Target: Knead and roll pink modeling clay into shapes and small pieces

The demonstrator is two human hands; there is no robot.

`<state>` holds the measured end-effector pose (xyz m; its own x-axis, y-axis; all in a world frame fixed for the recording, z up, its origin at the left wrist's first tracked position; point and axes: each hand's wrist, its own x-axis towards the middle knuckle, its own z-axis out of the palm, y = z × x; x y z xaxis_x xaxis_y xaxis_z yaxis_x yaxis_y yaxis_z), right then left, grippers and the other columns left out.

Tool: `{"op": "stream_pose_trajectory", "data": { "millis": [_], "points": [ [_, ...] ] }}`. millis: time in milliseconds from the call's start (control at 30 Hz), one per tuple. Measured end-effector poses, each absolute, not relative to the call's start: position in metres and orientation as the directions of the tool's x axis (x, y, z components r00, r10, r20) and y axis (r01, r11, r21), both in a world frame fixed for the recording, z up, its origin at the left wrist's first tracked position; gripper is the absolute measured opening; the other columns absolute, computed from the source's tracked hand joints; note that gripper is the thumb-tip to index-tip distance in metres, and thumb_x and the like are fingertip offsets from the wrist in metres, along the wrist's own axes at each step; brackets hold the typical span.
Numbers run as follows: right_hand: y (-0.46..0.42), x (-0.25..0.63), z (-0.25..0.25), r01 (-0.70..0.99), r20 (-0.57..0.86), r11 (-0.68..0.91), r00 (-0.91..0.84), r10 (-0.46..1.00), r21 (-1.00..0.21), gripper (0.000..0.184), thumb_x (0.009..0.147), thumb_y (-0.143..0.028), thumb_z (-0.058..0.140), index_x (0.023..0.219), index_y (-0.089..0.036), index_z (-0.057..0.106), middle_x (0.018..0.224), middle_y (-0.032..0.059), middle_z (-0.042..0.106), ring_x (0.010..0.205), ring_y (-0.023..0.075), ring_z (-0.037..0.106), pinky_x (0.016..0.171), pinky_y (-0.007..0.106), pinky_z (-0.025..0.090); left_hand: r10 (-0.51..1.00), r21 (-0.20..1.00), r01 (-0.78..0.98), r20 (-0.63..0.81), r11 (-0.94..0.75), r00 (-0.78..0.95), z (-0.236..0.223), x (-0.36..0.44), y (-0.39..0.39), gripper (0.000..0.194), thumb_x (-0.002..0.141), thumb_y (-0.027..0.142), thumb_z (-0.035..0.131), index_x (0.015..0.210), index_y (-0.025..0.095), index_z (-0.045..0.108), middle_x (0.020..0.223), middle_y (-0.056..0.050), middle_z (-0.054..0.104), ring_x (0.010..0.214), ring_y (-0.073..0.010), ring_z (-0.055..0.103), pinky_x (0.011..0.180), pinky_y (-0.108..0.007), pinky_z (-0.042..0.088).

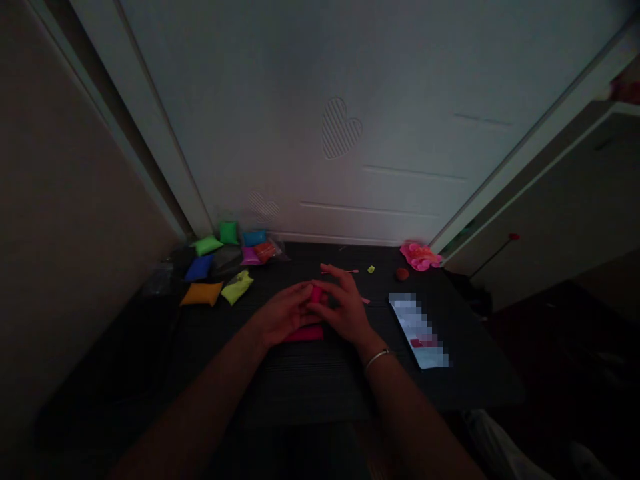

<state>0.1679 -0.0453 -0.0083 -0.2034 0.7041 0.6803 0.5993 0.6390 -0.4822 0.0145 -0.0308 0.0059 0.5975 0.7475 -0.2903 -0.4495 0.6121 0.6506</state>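
Observation:
My left hand (pixel 283 313) and my right hand (pixel 346 307) meet over the middle of the dark table. Between their fingertips they pinch a small bright pink lump of modelling clay (pixel 317 293). The right index finger lies away from the pinch, pointing up and left. Under the hands, on the table, rests a longer pink-red piece (pixel 306 334), which looks like a clay packet or bar; its left end is hidden by the left hand. A thin pink stick (pixel 350 271) lies just beyond the right fingers, and part of another pink piece (pixel 366 301) shows beside that hand.
Packets of coloured clay, such as an orange one (pixel 201 294) and a yellow one (pixel 237 287), lie back left. At right are a phone (pixel 415 333), a brown-red ball (pixel 401 274), a small yellow piece (pixel 371 269) and a pink ruffled shape (pixel 421 256). A pale panel (pixel 280 133) rises behind.

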Motion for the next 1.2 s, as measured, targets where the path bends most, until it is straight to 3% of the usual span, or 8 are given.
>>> {"op": "stream_pose_trajectory", "data": {
  "millis": [200, 633, 733, 933, 1067, 1200],
  "points": [
    [-0.0466, 0.1671, -0.0061, 0.529, 0.653, 0.648, -0.213, 0.727, -0.548, 0.036, 0.069, -0.032, 0.067, 0.104, -0.026, 0.06, 0.122, 0.0078, 0.049, 0.116, 0.0217, 0.043, 0.096, 0.041, 0.037, 0.738, 0.623, -0.489, -0.223, 0.61, 0.637, 0.0022, 0.0144, -0.0309, 0.016, 0.073, 0.016, 0.063, 0.089, 0.012, 0.062, 0.077, -0.004, 0.063, 0.068, -0.0105, 0.061, 0.069, -0.023, 0.05],
    [-0.0485, 0.1657, -0.0054, 0.459, 0.629, 0.638, -0.198, 0.752, -0.618, 0.043, 0.069, -0.032, 0.068, 0.11, -0.028, 0.057, 0.129, 0.0067, 0.044, 0.118, 0.0213, 0.041, 0.097, 0.04, 0.036, 0.765, 0.599, -0.534, -0.225, 0.597, 0.603, 0.0016, 0.0187, -0.0347, 0.017, 0.074, 0.017, 0.062, 0.091, 0.013, 0.062, 0.077, -0.004, 0.064, 0.067, -0.01, 0.06, 0.068, -0.022, 0.05],
    [-0.0482, 0.1654, -0.0055, 0.456, 0.64, 0.646, -0.195, 0.743, -0.612, 0.036, 0.071, -0.03, 0.066, 0.106, -0.03, 0.058, 0.127, 0.0052, 0.045, 0.119, 0.0207, 0.04, 0.098, 0.04, 0.034, 0.762, 0.611, -0.522, -0.222, 0.595, 0.609, 0.0011, 0.019, -0.0338, 0.019, 0.075, 0.017, 0.061, 0.093, 0.012, 0.061, 0.077, -0.005, 0.064, 0.066, -0.0096, 0.06, 0.068, -0.023, 0.05],
    [-0.0497, 0.1649, -0.0049, 0.487, 0.637, 0.62, -0.156, 0.755, -0.615, 0.068, 0.067, -0.033, 0.07, 0.127, -0.029, 0.038, 0.134, 0.009, 0.038, 0.123, 0.0237, 0.036, 0.098, 0.044, 0.034, 0.819, 0.627, -0.566, -0.223, 0.535, 0.528, 0.0037, 0.0197, -0.0301, 0.021, 0.079, 0.015, 0.054, 0.1, 0.015, 0.058, 0.089, -0.008, 0.064, 0.076, -0.0136, 0.063, 0.062, -0.022, 0.05],
    [-0.0497, 0.1652, -0.0065, 0.554, 0.67, 0.594, -0.085, 0.737, -0.583, 0.047, 0.07, -0.031, 0.067, 0.114, -0.026, 0.051, 0.126, 0.0092, 0.045, 0.116, 0.0232, 0.043, 0.092, 0.042, 0.04, 0.867, 0.616, -0.625, -0.224, 0.479, 0.444, 0.0045, 0.0208, -0.0305, 0.014, 0.079, 0.012, 0.054, 0.091, 0.016, 0.059, 0.089, -0.005, 0.065, 0.085, -0.0164, 0.063, 0.071, -0.028, 0.051],
    [-0.0476, 0.1666, -0.0086, 0.626, 0.716, 0.591, -0.072, 0.694, -0.51, 0.029, 0.072, -0.029, 0.065, 0.101, -0.025, 0.06, 0.118, 0.0079, 0.051, 0.11, 0.0225, 0.048, 0.092, 0.043, 0.04, 0.864, 0.622, -0.623, -0.19, 0.474, 0.466, 0.0051, 0.0203, -0.0326, 0.015, 0.076, 0.013, 0.058, 0.091, 0.018, 0.059, 0.087, -0.003, 0.066, 0.075, -0.0121, 0.063, 0.073, -0.029, 0.05]
  ]
}}
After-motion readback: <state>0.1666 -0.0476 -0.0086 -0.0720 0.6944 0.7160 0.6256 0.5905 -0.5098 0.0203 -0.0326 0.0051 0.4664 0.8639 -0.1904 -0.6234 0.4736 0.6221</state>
